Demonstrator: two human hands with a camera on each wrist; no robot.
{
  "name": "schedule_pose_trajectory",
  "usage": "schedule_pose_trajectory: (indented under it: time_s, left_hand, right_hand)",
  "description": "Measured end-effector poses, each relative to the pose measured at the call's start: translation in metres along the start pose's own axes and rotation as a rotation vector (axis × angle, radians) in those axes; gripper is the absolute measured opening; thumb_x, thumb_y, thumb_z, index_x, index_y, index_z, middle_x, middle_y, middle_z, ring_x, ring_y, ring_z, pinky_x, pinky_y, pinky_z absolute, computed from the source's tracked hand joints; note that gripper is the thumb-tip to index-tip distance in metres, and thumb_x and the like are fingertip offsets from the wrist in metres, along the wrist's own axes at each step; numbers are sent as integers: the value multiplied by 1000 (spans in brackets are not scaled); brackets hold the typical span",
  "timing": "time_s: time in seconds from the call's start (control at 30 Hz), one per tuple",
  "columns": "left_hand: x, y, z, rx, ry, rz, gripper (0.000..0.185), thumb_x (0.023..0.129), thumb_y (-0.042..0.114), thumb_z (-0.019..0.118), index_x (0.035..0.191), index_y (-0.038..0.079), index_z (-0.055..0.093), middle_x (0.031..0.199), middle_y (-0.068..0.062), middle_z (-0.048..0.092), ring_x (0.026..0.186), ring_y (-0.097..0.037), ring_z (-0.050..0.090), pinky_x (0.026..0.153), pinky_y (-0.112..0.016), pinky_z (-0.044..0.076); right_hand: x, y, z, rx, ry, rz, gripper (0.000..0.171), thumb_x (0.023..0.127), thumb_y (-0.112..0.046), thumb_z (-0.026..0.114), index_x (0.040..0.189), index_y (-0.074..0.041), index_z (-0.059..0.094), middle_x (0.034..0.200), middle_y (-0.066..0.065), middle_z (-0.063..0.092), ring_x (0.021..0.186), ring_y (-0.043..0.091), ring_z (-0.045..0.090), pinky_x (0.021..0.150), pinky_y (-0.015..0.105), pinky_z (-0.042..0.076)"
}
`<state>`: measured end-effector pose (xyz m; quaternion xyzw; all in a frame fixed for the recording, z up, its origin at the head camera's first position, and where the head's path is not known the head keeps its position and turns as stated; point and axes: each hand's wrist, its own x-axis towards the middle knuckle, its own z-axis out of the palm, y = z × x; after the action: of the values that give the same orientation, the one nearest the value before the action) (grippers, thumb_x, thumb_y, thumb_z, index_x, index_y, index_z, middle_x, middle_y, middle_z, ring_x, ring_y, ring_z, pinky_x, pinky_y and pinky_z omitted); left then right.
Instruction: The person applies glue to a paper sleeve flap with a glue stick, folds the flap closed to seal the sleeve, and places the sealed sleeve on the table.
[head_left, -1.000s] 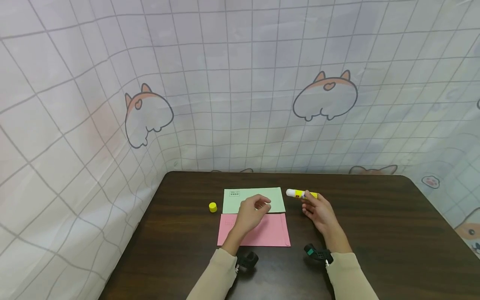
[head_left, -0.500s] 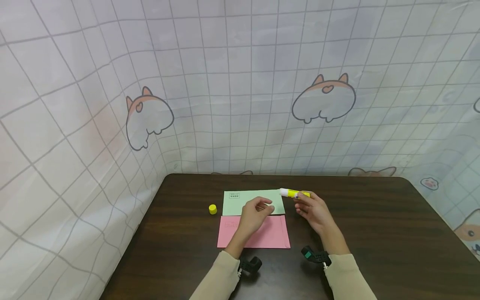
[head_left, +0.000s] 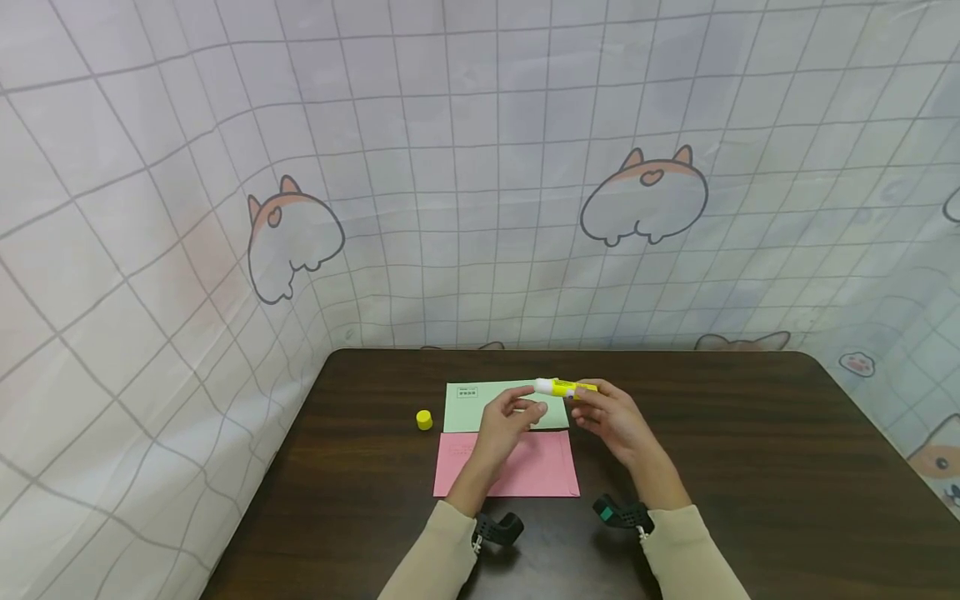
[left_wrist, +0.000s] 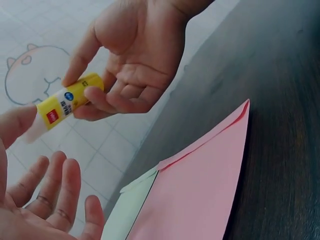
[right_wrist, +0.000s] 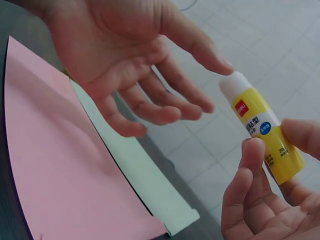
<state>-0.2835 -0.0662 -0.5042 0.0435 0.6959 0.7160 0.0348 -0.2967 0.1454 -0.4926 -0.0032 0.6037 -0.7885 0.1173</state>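
Between its thumb and fingers my right hand (head_left: 617, 425) pinches a yellow glue stick (right_wrist: 267, 135), its uncapped white end pointing left. My left hand (head_left: 504, 429) is held with relaxed, parted fingers, its thumb tip right at the white end of the glue stick in the right wrist view. Both hands are raised over two envelopes on the table. The green envelope (head_left: 465, 408) lies behind the pink envelope (head_left: 543, 471), their long edges meeting. My left hand and forearm hide part of both. The yellow cap (head_left: 424, 420) stands on the table left of the green envelope.
The dark wooden table (head_left: 750, 450) stretches out to the right of the envelopes. A white gridded curtain (head_left: 465, 208) with cartoon animals hangs behind and along the left side. Black camera bands are strapped to both wrists.
My right hand has carried the glue stick leftward, from beside the green envelope to the fingertips of my left hand. The left hand has barely shifted. Envelopes and cap lie as before.
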Motion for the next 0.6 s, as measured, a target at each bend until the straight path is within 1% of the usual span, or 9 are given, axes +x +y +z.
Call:
schedule_pose_trajectory:
  time_s: [0.03,0.1,0.3,0.37,0.6]
  left_hand:
    - [0,1,0,-15,-2,3,46,92,28,78,133,11,65,107,-8,72,88,-11,66,93,-46,55]
    - [0,1,0,-39,-6,8,47,92,27,77,133,9,64,110,-9,72,88,-10,65,92,-43,56]
    - [1,1,-1,-95,-3,20,42,92,27,78,127,7,66,110,-5,71,89,-10,66,86,-31,57]
    - [1,1,-1,-115,2,23,40,92,27,78,125,7,67,109,-4,72,89,-11,67,85,-29,58]
    - [2,3,-2,-150,32,48,34,93,24,78,121,7,69,111,-7,74,99,-23,72,85,-30,60]
  right_hand:
    - [0,0,2,-3,-3,1,12,102,-20,64,112,-14,60,97,-1,70,77,10,65,79,26,55]
    - [-1,0,6,-10,-10,-1,15,102,-19,64,114,-12,59,96,-1,69,77,10,65,79,26,55]
    - [-3,-1,14,-3,-29,-2,16,101,-18,66,115,-11,60,91,-3,69,74,8,65,77,25,55]
    - [-3,0,16,-9,-36,0,18,101,-18,66,116,-10,60,90,-4,70,74,8,65,77,25,55]
    - [-5,-2,21,-26,-66,0,22,102,-24,64,119,-11,59,93,-5,74,75,9,66,78,25,55]
